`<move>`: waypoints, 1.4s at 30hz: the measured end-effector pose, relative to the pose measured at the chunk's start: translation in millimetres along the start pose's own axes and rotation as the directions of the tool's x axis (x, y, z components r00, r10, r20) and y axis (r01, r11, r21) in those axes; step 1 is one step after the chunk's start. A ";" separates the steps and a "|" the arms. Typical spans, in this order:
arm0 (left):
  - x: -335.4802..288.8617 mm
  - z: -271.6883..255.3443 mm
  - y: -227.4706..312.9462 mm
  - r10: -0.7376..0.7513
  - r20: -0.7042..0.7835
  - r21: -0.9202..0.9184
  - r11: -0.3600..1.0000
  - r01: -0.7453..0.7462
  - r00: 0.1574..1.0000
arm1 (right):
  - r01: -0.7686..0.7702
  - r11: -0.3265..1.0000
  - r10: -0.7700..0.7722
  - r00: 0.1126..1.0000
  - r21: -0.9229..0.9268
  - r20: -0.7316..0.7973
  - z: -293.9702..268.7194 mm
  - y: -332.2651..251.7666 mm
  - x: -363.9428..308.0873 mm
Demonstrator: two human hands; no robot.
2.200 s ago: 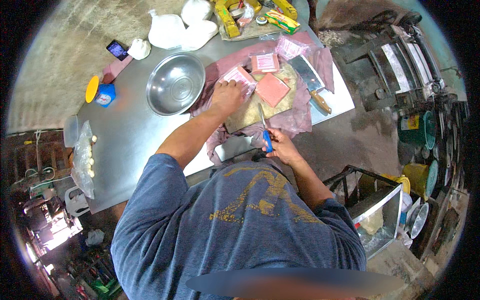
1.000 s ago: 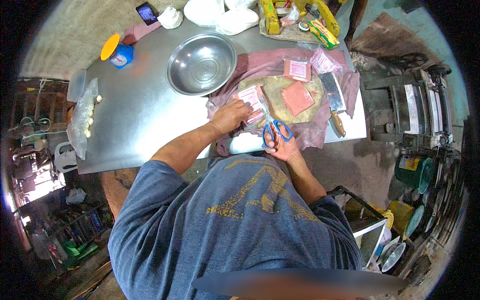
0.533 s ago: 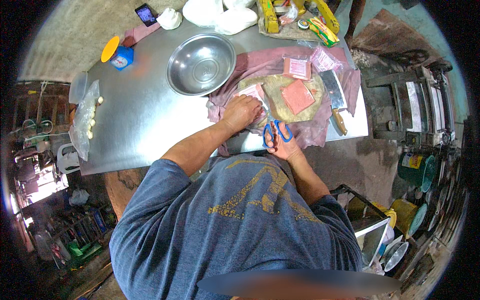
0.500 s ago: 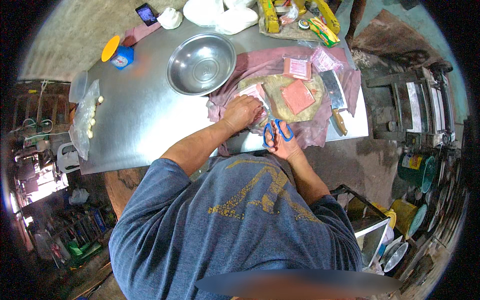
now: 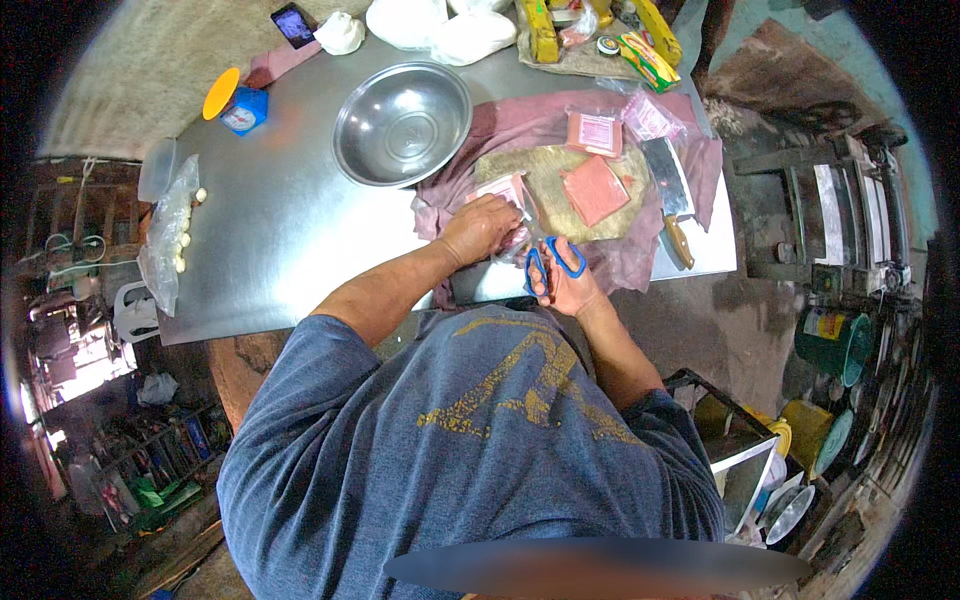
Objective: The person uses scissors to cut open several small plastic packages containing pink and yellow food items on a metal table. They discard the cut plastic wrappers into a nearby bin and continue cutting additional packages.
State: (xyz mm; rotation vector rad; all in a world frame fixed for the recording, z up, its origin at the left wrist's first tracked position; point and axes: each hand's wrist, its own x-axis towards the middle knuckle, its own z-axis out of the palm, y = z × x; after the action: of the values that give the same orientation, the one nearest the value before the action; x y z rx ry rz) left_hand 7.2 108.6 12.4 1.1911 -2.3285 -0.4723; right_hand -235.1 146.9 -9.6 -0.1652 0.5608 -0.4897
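- In a dim workroom with a stained wall (image 5: 130, 90), a metal tabletop (image 5: 270, 230) carries a mauve cloth (image 5: 500, 115), and a tan board (image 5: 548, 188) lies on it.
- The wrapped pink packet (image 5: 512, 187) lies at the left side of the board, partly covered by the left hand (image 5: 485, 222). That hand grasps the packet from above with bent fingers; the fingertips are partly hidden.
- The right hand (image 5: 570, 287) grips the scissors (image 5: 530, 262) by their blue handles, just beside the packet's near right side. Whether the blades touch the wrapping is too hard to tell.
- To snip cleanly, it seems best to keep the packet flat and the wrapping taut, and to cut along its loose margin, not into the pink filling.
- The left fingers sit near the blades, so drawing them back toward the packet's far end looks safer.
- A bare pink slab (image 5: 596, 190) lies to the right on the board; a slip of the scissors that way could nick it.
- Beyond the slab are another packet (image 5: 595, 132) and a crumpled wrapper (image 5: 652, 116).
- A cleaver (image 5: 668, 185) lies right of the board, its wooden handle close to the tabletop's near edge, where the right elbow could knock it.
- A metal bowl (image 5: 370, 120) stands left of the cloth, near the left hand, and limits reach on that side.
- Farther off are a blue scale (image 5: 242, 112), a phone (image 5: 293, 25), white bags (image 5: 475, 38) and a small carton (image 5: 648, 62), all out of the way.
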 end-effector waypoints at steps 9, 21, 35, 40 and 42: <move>-7.7 -12.2 -7.7 0.063 0.021 -0.039 0.997 -0.063 0.998 | 0.019 0.995 -0.018 1.000 -0.098 0.010 -2.5 -1.3 -12.7; -16.8 -14.1 -8.0 0.082 0.031 -0.075 0.994 -0.080 0.996 | 0.054 0.998 -0.052 0.995 -0.017 0.080 -5.4 -4.6 1.2; 10.6 -0.9 12.3 -0.278 -0.171 0.164 0.938 0.305 0.945 | 0.131 0.953 -0.145 0.989 -0.272 -0.032 -18.1 -6.2 2.7; 12.2 5.7 -3.4 -0.180 -0.141 0.082 0.978 0.192 0.974 | 0.136 0.959 -0.142 0.990 -0.249 -0.005 -17.7 -8.8 2.3; 7.0 8.9 0.9 -0.169 -0.109 0.009 0.985 0.170 0.980 | 0.121 0.969 -0.122 0.993 -0.218 0.010 -17.3 -12.0 2.5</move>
State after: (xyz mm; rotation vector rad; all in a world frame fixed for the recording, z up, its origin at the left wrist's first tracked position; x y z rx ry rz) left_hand -1.9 104.1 7.3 1.3959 -2.1551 -0.4348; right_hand -247.5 134.8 -21.9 -0.4101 0.6103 -0.5467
